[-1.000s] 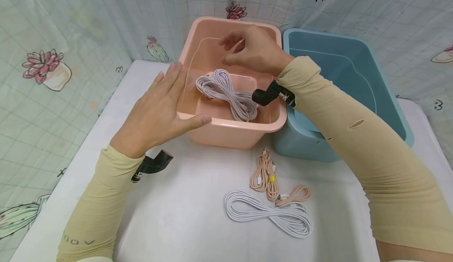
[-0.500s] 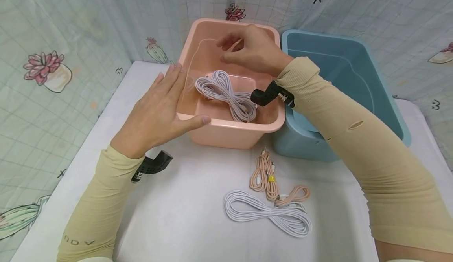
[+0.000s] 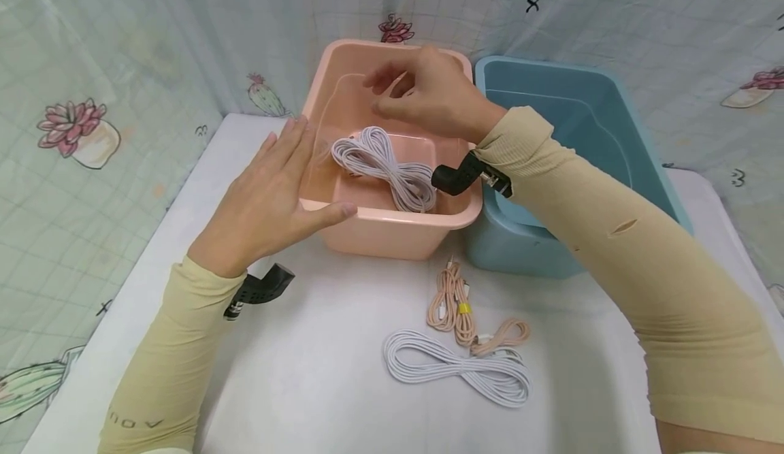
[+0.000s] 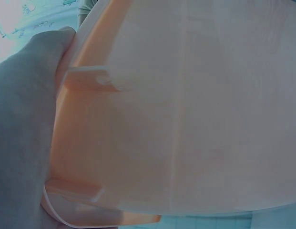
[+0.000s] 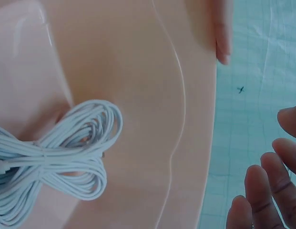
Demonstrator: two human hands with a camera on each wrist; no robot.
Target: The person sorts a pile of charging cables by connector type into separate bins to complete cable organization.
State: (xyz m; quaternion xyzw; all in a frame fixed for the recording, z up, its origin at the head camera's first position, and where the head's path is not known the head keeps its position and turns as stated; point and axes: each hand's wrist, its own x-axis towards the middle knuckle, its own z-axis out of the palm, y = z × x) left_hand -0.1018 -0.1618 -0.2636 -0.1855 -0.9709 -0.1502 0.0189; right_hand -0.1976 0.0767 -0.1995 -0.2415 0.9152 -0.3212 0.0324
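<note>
A peach plastic bin stands at the back with a bundled white cable inside it. My left hand rests on the bin's near left corner, fingers straight along the left rim and thumb over the front rim. Above the bin's far part, my right hand hovers with loosely bent fingers and nothing in them. The right wrist view shows the same white cable below and those spread fingers apart from it. In the left wrist view the bin's outer wall fills most of the picture.
A blue bin stands right of the peach one, partly behind my right forearm. On the white table in front lie peach cables, one with a yellow tie, a small peach coil and another white cable bundle.
The bins, cables and right hand have shifted slightly left in the head view, and more of the backdrop shows at the top. Both hands keep their poses.
</note>
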